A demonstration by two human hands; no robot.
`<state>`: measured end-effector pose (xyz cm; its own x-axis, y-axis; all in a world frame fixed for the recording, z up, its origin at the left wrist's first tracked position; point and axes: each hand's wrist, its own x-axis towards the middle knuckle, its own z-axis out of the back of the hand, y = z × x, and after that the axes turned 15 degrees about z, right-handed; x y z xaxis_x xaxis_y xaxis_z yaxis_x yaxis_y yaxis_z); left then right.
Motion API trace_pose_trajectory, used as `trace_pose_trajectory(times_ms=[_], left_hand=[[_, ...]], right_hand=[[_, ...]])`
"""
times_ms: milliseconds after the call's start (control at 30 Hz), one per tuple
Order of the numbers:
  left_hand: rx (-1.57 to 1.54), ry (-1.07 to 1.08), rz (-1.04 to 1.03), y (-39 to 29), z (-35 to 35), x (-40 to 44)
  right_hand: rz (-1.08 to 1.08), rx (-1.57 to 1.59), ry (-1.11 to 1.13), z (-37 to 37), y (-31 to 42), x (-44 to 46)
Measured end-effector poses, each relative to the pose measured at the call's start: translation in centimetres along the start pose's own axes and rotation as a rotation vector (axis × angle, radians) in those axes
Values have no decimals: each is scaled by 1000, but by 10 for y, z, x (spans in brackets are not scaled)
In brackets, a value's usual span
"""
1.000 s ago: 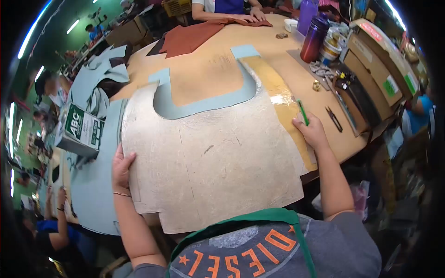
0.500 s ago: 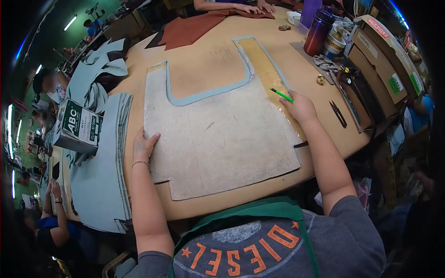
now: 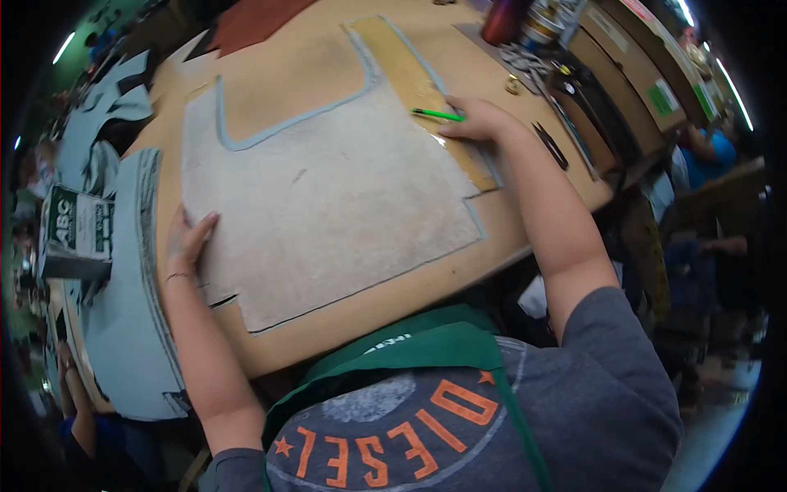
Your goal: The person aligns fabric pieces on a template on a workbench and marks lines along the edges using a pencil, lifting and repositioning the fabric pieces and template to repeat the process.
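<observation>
A large off-white cardboard pattern (image 3: 320,205) with a U-shaped cutout lies on the table in front of me. Its right arm has a tan, taped strip. A light blue sheet (image 3: 279,133) shows beneath it as a border along the cutout and the right side. My left hand (image 3: 190,243) grips the pattern's left edge, thumb on top, other fingers largely hidden. In my right hand (image 3: 479,121) is a green pen (image 3: 437,115), pinched with its dark end pointing left over the tan strip; the hand rests by the pattern's right edge.
At left, a stack of light blue-grey sheets (image 3: 127,328) bears an ABC-labelled can (image 3: 78,230). Thread snips (image 3: 550,146) lie at right near cardboard boxes (image 3: 627,61) and a dark red bottle (image 3: 504,20). Reddish-brown material (image 3: 254,25) lies at the back. Other people are at both sides.
My view has swung right and down, so everything sits further left and higher. The pattern's lower edge looks flatter, with light blue showing at its lower right corner. Both hands keep their places.
</observation>
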<state>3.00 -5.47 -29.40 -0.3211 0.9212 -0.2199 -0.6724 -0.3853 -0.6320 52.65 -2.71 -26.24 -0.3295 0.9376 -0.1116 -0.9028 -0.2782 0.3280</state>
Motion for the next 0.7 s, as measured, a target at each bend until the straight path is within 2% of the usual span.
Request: trace_pose_trajectory(times_ms=[67,167,267,533,600,667,700], left_hand=[[-120,71,61,-15,10,-20],[5,-9,53,-8,5,-12],[-15,12,41,-7,2,-7],[46,78,-80,-6,11,-13],[86,64,-69,-21,12,-27],[98,41,-208,-1,11,-10],[209,-14,-170,-13,13,-21]], right_hand=[[-44,52,48,9,8,-3],[-74,112,38,5,6,-2],[-87,121,20,3,6,-2],[-4,74,-25,-6,-7,2],[-14,62,8,0,-3,-3],[-33,19,53,2,0,-3],[-23,-1,38,2,3,-2]])
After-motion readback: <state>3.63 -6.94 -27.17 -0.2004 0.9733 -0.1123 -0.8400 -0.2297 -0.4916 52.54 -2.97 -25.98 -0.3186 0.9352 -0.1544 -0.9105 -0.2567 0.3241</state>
